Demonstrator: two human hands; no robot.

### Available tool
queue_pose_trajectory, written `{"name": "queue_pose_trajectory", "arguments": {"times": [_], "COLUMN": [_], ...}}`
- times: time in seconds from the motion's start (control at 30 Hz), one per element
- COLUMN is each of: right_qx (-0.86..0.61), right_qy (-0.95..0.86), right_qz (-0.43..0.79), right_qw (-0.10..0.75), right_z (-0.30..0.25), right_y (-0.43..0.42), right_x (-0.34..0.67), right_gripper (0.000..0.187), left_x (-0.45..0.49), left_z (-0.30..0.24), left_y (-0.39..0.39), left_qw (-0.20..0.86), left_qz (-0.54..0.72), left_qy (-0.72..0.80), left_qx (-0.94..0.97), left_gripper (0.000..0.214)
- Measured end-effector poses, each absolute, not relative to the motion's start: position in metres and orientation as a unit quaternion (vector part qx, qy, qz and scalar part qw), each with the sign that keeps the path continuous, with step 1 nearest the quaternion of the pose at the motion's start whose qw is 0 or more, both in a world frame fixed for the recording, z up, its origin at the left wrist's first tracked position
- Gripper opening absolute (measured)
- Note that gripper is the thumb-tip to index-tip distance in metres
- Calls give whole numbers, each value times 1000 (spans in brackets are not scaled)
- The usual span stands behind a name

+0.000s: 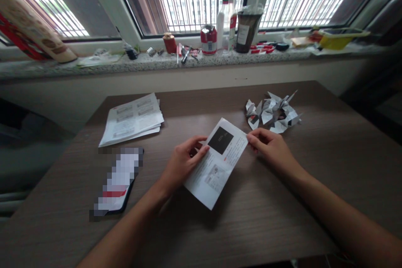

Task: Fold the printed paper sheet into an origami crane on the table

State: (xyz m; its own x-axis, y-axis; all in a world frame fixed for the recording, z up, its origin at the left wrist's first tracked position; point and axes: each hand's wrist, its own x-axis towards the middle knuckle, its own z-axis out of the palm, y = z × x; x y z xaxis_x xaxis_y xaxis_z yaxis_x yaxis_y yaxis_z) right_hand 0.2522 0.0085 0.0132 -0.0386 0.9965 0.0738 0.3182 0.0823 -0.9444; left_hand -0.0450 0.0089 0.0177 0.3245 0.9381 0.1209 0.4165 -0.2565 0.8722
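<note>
Between my two hands is a printed sheet of paper (224, 163), tilted above the desk, with a dark picture near its top and text beside it. My left hand (185, 159) grips its left edge, thumb on the front and fingers behind. At the upper right corner, my right hand (270, 146) pinches the paper between thumb and fingertips. Several folded paper shapes (273, 113), pointed and printed, lie in a cluster just beyond my right hand. A stack of printed sheets (132, 119) rests at the desk's back left.
A phone (121, 182) with a blurred screen lies left of my left forearm on the brown desk (194, 104). Along the stone windowsill (119, 65) stand a red can (209, 39), a bottle (224, 25), a lidded drink cup (247, 29) and a yellow basket (337, 39).
</note>
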Motion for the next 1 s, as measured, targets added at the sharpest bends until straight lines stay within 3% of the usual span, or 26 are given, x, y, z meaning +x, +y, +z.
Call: {"name": "queue_pose_trajectory", "arguments": {"times": [0.4,0.6,1.0], "right_qx": [-581,-557,-503], "right_qy": [-701,-744,-793], "right_qz": [246,191,145], "right_qw": [333,316,313], "right_z": [-8,-12,-18], "right_y": [17,21,22], "right_x": [257,258,262], "right_gripper": [22,19,20], "left_x": [-46,-42,-36], "left_z": [-13,-7,-3], "left_y": [13,3,-2], "left_qw": [169,190,149], "left_qz": [248,148,94], "left_qy": [423,284,312], "left_qx": [855,928,933], "left_gripper": [45,44,49]}}
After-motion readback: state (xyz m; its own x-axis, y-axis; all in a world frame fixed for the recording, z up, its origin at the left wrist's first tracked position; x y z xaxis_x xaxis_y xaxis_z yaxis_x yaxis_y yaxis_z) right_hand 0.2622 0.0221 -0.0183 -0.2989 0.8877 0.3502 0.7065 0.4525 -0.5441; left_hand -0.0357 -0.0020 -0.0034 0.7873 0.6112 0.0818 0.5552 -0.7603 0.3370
